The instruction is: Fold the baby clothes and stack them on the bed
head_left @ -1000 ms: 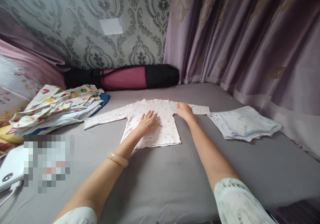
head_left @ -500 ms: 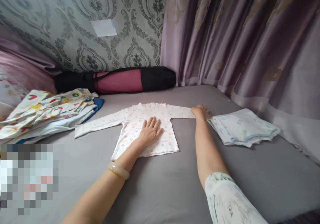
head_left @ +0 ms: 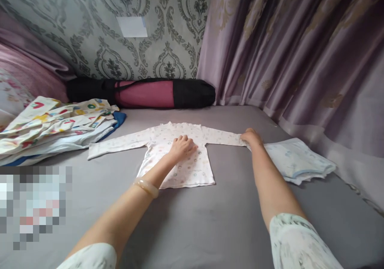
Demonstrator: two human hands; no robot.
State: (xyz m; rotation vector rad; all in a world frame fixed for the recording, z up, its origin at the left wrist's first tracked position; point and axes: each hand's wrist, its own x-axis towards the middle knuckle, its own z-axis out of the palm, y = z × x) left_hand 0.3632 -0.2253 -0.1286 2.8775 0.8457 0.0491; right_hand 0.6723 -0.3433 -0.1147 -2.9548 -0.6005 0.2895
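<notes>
A small white long-sleeved shirt (head_left: 192,173) with a tiny multicoloured print lies spread on the grey bed sheet (head_left: 204,225), both sleeves stretched out sideways. My left hand (head_left: 182,148) rests on the middle of its chest, fingers slightly bent and apart, gripping nothing. A pale bangle (head_left: 147,186) circles that wrist. At the end of the right-hand sleeve, my right hand (head_left: 252,137) is closed on the cuff; its fingertips are partly hidden. Just beyond my right wrist lies a stack of folded pale clothes (head_left: 300,157), partly covered by my forearm.
A heap of patterned, white and blue clothes (head_left: 60,125) lies at the left. Along the wall is a long black and maroon bag (head_left: 144,94). Purple curtains (head_left: 246,41) hang at the right. A blurred-out patch (head_left: 39,205) covers the lower left.
My left hand has gone from flat to slightly bent fingers on the shirt. My right hand appears a little farther right at the cuff, and that sleeve looks straighter. The view has shifted slightly.
</notes>
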